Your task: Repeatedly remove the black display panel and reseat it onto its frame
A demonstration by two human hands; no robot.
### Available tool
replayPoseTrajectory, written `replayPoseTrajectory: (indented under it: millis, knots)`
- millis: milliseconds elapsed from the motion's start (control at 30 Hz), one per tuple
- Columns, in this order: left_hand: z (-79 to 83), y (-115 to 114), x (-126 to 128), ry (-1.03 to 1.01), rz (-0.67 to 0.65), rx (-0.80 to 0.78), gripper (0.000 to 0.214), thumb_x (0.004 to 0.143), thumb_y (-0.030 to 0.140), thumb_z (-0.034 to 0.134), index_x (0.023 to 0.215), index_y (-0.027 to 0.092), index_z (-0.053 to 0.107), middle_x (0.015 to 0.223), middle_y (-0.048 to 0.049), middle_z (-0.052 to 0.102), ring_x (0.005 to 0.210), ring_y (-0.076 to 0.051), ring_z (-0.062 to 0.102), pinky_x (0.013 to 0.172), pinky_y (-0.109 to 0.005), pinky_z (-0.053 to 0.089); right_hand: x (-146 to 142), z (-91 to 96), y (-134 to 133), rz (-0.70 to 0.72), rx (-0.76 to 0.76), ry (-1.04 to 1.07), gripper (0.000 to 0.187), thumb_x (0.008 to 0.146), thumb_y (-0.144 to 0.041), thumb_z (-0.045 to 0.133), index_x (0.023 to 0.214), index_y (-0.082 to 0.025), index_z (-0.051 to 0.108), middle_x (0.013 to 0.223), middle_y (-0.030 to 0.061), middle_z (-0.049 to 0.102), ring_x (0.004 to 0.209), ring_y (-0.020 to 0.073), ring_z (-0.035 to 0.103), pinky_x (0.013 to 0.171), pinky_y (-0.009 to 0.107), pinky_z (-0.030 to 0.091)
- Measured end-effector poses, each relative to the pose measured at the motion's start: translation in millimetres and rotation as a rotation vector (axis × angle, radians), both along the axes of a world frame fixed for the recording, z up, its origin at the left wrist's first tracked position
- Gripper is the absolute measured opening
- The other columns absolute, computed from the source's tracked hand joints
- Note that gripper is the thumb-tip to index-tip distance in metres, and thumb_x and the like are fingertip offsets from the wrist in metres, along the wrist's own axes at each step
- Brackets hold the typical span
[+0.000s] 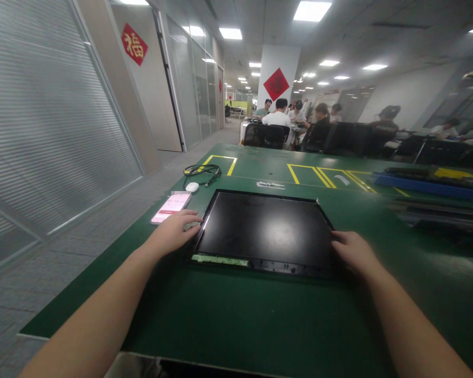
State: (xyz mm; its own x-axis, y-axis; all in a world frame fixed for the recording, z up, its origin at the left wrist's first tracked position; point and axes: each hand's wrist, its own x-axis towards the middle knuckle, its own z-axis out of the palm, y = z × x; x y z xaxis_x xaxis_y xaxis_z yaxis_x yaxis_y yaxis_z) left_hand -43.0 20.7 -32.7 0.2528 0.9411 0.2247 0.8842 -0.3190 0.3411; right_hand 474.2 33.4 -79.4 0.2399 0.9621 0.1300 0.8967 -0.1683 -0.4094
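A black flat display panel (266, 231) lies face up on the green table (228, 315), with a green circuit strip (219, 260) along its near left edge. My left hand (174, 231) rests at the panel's left edge, fingers curled against the frame. On the right, my right hand (352, 252) grips the near right corner, fingers wrapped over the edge.
A phone with a lit pink screen (171, 206) lies just left of my left hand. Behind it sit a white round object (192, 187) and a coiled black cable (202, 170). Blue and black trays (429, 184) stand at the right. Several people sit at far desks.
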Motion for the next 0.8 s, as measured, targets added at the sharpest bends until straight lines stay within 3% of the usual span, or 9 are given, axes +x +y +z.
replayPoseTrajectory:
  millis: [200, 467, 800]
  knots:
    - [-4.0, -1.3, 5.6, 0.060, -0.022, -0.048, 0.052, 0.088, 0.051, 0.047, 0.112, 0.016, 0.077, 0.133, -0.0174, 0.066, 0.121, -0.034, 0.062, 0.106, -0.047, 0.046, 0.4, 4.7, 0.3, -0.033, -0.023, 0.092, 0.039, 0.071, -0.019, 0.064, 0.107, -0.018, 0.079, 0.110, 0.0123, 0.075, 0.102, 0.0285, 0.069, 0.087, 0.034, 0.053]
    - [-3.2, -2.5, 9.6, 0.085, -0.063, -0.089, 0.045, 0.089, 0.043, 0.048, 0.115, 0.018, 0.075, 0.134, -0.0144, 0.068, 0.120, -0.032, 0.064, 0.106, -0.045, 0.047, 6.1, 3.0, -0.8, -0.080, -0.068, 0.428, 0.044, 0.069, -0.012, 0.059, 0.108, -0.015, 0.077, 0.093, 0.0105, 0.078, 0.071, 0.0204, 0.070, 0.062, 0.028, 0.051]
    - [-3.3, -2.2, 10.3, 0.099, -0.054, -0.082, 0.045, 0.088, 0.043, 0.048, 0.114, 0.019, 0.076, 0.133, -0.0142, 0.068, 0.120, -0.033, 0.064, 0.105, -0.046, 0.047, -2.4, 9.6, -3.8, -0.139, -0.080, 0.440, 0.050, 0.070, -0.010, 0.052, 0.114, -0.014, 0.076, 0.085, 0.0093, 0.076, 0.061, 0.0177, 0.064, 0.056, 0.028, 0.047]
